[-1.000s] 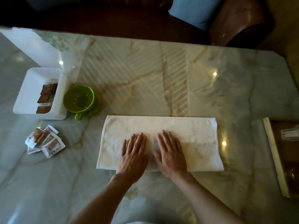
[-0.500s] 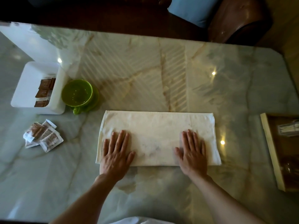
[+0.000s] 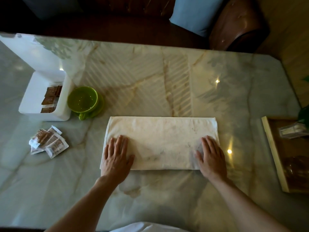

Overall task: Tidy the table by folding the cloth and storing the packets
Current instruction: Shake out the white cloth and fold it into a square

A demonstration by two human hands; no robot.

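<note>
Pressing folded cloth [image 3: 160, 141] flat, left hand [image 3: 116, 158], right hand [image 3: 211, 158] (fingers straight, gripping nothing), marble table [image 3: 167, 77]

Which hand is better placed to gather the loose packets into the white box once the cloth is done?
Left, probably. The left hand lies flat on the cloth's left end, on the same side as the loose packets and the white box. The right hand would have to cross the whole cloth.

Marble table [image 3: 167, 77], glossy. Green cup [image 3: 83, 100] on its saucer sat just beside the white box. Wooden tray [image 3: 274, 153] at the right edge held a clear packet, possibly toothpicks. Blue cushion [image 3: 194, 14] lay on a brown leather seat [image 3: 237, 24] behind.
</note>
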